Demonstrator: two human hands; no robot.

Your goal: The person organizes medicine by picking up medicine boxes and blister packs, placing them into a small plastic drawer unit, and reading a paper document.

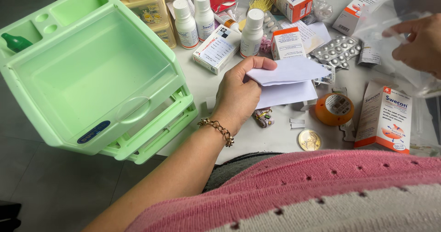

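Left hand [239, 94] fingers [259, 63] pinching folded white paper [287, 80] above bench [202, 83]. Right hand [418, 44] fingers curling around clear plastic bag [390, 11], upper right. Orange tape roll [334, 109], gold coin [309, 139] lying near paper. Green plastic drawer unit [92, 71] standing just beside left hand, top tray open.
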